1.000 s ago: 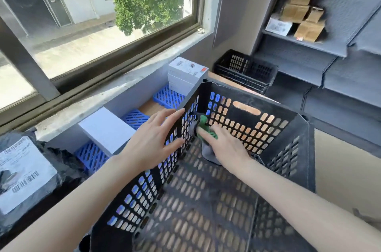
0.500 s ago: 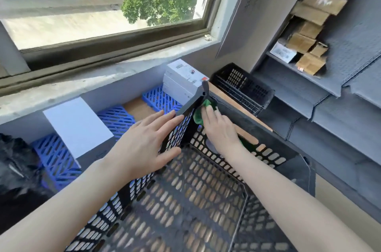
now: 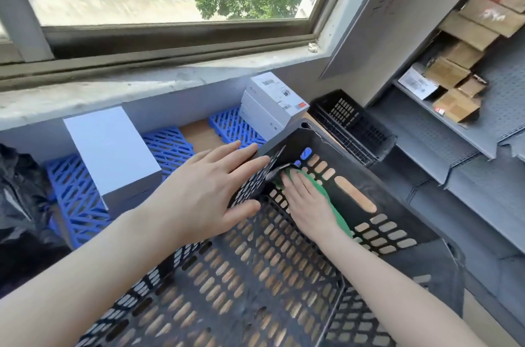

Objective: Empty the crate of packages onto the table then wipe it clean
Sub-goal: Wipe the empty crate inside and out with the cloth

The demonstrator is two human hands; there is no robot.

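A black perforated crate [image 3: 403,221] fills the lower middle of the head view, with nothing inside but a green cloth [image 3: 326,196]. My right hand [image 3: 306,199] presses the cloth flat against the inside of the far wall near the far left corner. My left hand [image 3: 210,190] holds the crate's left wall, fingers straight along its outer side and thumb on the inner side. A plain white box [image 3: 113,153] and a stack of labelled white boxes [image 3: 270,108] stand on the table by the wall. A black bagged package [image 3: 20,199] lies at the far left.
Blue plastic grid mats [image 3: 170,147] cover the wooden table under the boxes. A second black crate [image 3: 352,125] sits beyond the first, near the corner. Grey shelves [image 3: 454,130] with cardboard boxes [image 3: 457,103] are on the right. A window sill [image 3: 142,85] runs along the back.
My right hand has slid the cloth from the top of the far left corner down and right along the far wall. My left hand stays on the left wall. The view tilted down.
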